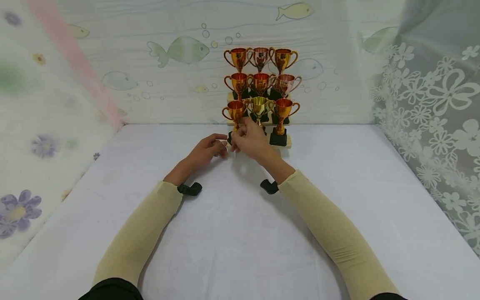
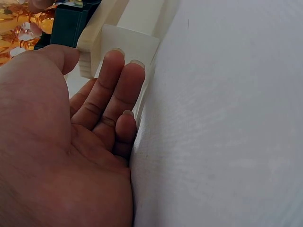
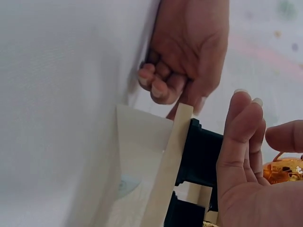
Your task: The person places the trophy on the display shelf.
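Observation:
Several small two-handled trophy cups with black bases stand in three rising rows on a stepped stand [image 1: 288, 143] with pale wooden boards. My left hand [image 1: 206, 150] is at the left end of the lowest board [image 2: 87, 59], thumb touching its end and the other fingers loosely bent by a white support panel [image 2: 135, 43]. My right hand [image 1: 253, 141] is in front of the orange-gold front-left trophy [image 1: 236, 111], overlapping its stem and base. In the right wrist view, its fingers lie beside a black base [image 3: 201, 149], with a gap between thumb and fingertips.
Beside the front-left trophy stand a yellow-gold trophy [image 1: 258, 105] and another orange-gold trophy [image 1: 283, 109]. The stand is near the back edge of a white-covered table [image 1: 232, 233]. A fish-print curtain [image 1: 120, 50] hangs behind, with flowered sheets at both sides.

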